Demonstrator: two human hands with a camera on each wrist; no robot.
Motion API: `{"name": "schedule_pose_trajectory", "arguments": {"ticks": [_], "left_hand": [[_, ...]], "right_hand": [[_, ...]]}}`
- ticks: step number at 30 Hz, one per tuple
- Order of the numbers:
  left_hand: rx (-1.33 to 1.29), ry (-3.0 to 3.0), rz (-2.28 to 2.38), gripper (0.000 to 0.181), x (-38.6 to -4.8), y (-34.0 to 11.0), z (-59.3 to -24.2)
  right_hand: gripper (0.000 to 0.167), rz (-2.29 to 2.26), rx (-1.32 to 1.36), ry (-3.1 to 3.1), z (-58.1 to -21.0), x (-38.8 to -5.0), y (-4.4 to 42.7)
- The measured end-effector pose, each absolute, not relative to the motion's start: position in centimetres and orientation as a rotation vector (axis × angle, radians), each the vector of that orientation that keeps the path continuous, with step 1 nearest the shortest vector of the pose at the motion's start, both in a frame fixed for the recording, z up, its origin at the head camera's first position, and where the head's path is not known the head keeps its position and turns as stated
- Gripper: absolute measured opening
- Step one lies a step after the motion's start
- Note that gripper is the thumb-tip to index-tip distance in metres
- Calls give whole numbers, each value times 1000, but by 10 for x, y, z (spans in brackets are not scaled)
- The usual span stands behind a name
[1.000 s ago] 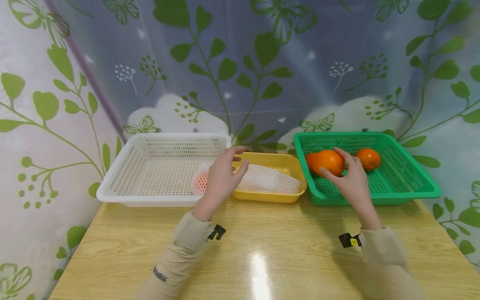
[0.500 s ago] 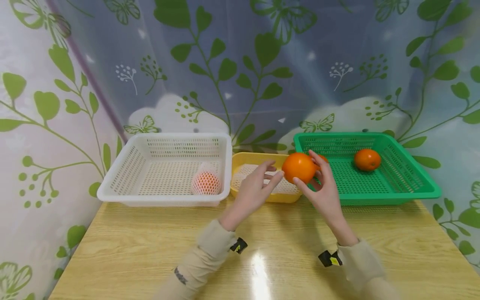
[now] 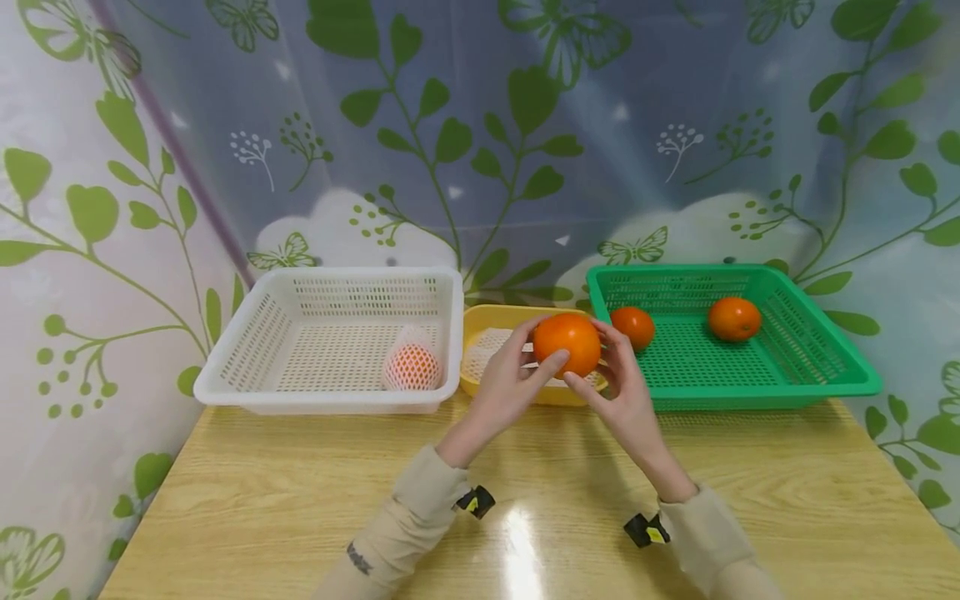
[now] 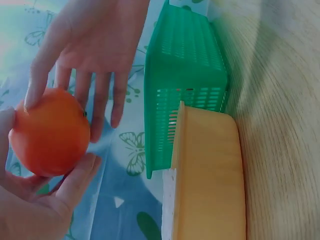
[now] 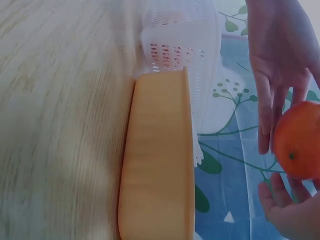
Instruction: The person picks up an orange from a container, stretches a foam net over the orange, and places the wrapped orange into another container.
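Both hands hold one large orange fruit (image 3: 567,344) above the yellow basket (image 3: 480,388). On its left side the left hand (image 3: 504,385) grips it, thumb across the front. The right hand (image 3: 626,400) has its thumb and fingers on the fruit's right side. In the left wrist view the fruit (image 4: 50,132) sits between the left hand's fingers and thumb, with the other hand's fingers around its upper side. The right wrist view shows the fruit (image 5: 300,140) at the right edge, partly cut off. White foam netting (image 3: 480,354) lies in the yellow basket, partly hidden by the hands.
At left stands a white basket (image 3: 330,402) with a netted fruit (image 3: 412,367) inside. A green basket (image 3: 750,390) at right holds two orange fruits (image 3: 632,327), (image 3: 735,320). A patterned curtain (image 3: 480,167) hangs behind the wooden table (image 3: 285,475).
The right hand has lifted the large fruit out of the green basket and brought it left over the yellow one. The left hand has moved right and now grips it too.
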State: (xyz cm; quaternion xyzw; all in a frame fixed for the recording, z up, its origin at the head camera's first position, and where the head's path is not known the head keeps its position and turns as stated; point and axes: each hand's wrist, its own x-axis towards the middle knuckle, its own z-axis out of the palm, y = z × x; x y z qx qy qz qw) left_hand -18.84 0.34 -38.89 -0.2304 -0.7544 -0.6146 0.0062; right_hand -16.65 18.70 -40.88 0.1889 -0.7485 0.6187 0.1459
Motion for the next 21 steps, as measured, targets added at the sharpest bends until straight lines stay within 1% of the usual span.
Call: {"name": "schedule_pose_trajectory", "arguments": {"ticks": [5,8,15,21], "left_hand": [[-692,-2333,-1976,60,-186,-3,-389],[-700,-2367,-1963,58,-183,-7,-390],[-808,-2369,-1938,61,-177,-15,-398],[-851,-2371,-1897,64,-172,-22,-408]], "right_hand": [[55,1809,619,-2190,-413,-166,191],[51,1813,658,-2214,-415,-165,194],[55,1798,743,-2278,-419,-162,196],[59,1771,772,-2375,-423,-159,198]]}}
